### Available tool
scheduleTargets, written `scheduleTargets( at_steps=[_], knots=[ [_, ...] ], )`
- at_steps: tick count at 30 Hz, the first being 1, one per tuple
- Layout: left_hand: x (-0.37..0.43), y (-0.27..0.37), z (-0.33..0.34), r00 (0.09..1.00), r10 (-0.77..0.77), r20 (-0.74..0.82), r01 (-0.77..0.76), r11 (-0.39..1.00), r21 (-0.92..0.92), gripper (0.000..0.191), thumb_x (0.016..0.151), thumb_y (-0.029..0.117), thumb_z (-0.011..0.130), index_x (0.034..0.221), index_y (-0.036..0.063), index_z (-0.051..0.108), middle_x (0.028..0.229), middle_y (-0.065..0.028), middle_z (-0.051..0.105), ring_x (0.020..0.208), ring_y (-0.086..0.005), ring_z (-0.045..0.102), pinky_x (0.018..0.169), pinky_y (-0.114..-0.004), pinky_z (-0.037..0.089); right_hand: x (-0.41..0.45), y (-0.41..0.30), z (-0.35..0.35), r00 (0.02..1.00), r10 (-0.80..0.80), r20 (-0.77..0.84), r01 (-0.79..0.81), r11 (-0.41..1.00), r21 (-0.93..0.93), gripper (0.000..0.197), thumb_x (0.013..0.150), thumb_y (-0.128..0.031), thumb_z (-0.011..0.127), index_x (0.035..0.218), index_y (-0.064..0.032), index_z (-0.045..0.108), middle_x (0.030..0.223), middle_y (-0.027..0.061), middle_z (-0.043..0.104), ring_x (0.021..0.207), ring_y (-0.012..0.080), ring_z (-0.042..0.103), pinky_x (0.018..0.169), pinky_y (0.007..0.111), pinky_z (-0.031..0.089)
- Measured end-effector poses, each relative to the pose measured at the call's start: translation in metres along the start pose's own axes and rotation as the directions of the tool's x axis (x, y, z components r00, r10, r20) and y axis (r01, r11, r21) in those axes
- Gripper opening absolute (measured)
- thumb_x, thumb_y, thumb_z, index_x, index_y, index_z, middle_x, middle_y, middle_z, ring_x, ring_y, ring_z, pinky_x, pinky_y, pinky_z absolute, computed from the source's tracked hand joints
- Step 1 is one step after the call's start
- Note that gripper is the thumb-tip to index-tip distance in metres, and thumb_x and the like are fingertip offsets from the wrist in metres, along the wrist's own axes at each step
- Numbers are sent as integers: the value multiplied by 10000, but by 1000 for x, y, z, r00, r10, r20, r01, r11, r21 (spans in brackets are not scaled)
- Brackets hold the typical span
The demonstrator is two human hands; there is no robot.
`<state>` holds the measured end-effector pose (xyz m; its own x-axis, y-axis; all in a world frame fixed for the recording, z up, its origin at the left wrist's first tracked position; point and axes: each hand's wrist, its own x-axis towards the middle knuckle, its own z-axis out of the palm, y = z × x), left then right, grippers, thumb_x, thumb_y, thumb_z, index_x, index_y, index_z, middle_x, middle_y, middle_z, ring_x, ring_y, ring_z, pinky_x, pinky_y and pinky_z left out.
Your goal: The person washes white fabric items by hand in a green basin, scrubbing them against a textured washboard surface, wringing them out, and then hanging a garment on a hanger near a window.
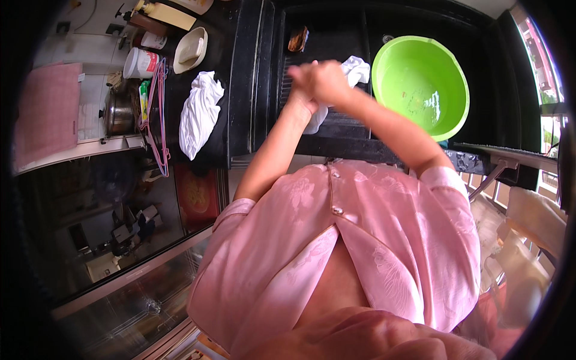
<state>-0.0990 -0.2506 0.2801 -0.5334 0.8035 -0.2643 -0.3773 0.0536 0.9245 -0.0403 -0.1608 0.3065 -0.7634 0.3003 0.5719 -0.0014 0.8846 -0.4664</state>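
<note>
Over the ribbed washboard (344, 128) of a black sink, my two hands are pressed together on a wet white cloth (357, 71). My right hand (332, 81) lies on top, slightly blurred, and covers much of my left hand (302, 92). Both appear closed around the cloth's middle. One end of the cloth sticks out to the right, and another hangs below my wrists onto the ridges. Just right of the cloth, a lime-green plastic basin (423, 85) holds some water. A brown scrubbing brush (298, 39) rests at the washboard's far end.
On the black counter to the left lies a twisted white cloth (201, 114). Behind it are a soap dish (191, 49) with a soap bar, pump bottles (168, 15), a white tub (141, 63), plastic hangers (158, 117) and a metal pot (119, 112). A metal bracket (495, 173) is at right.
</note>
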Motion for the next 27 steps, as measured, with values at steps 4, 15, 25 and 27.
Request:
scheduleTargets(
  at_steps=[4, 15, 25, 27],
  knots=[
    [-15, 18, 28, 977, -137, -164, 47, 885, -463, 280, 946, 274, 460, 936, 6, 539, 891, -71, 598, 784, -189, 605, 696, -322, 521, 0, 8, -6, 976, 166, 138, -170, 985, 13, 443, 907, -422, 438, 701, -106, 670, 575, 147, 598, 588, 345, 617, 573, 435, 495],
    [-14, 20, -13, 965, 34, 259, 123, 814, -567, 250, 943, 246, 462, 829, 50, 566, 886, -69, 613, 820, -172, 602, 746, -342, 524, 0, -16, -4, 992, 60, 113, -60, 998, 2, 426, 884, -398, 493, 631, -81, 623, 558, 144, 592, 520, 330, 602, 505, 438, 479],
    [-24, 51, 28, 925, 222, -309, -210, 975, 70, 325, 904, 317, 565, 767, 26, 613, 723, -32, 586, 667, -106, 552, 600, -236, 433, 2, 48, -9, 785, 539, 305, -560, 407, 722, 468, 894, -393, 555, 544, -83, 567, 502, -24, 512, 432, 74, 368, 421, 261, 322],
    [-22, 60, 24, 904, 247, -348, -188, 963, 195, 352, 894, 322, 583, 721, 17, 602, 681, -19, 568, 636, -88, 519, 599, -224, 406, -1, 60, -23, 748, 493, 445, -563, 114, 819, 460, 890, -423, 558, 545, -123, 513, 508, -71, 451, 445, 32, 359, 427, 208, 285]
  ],
)
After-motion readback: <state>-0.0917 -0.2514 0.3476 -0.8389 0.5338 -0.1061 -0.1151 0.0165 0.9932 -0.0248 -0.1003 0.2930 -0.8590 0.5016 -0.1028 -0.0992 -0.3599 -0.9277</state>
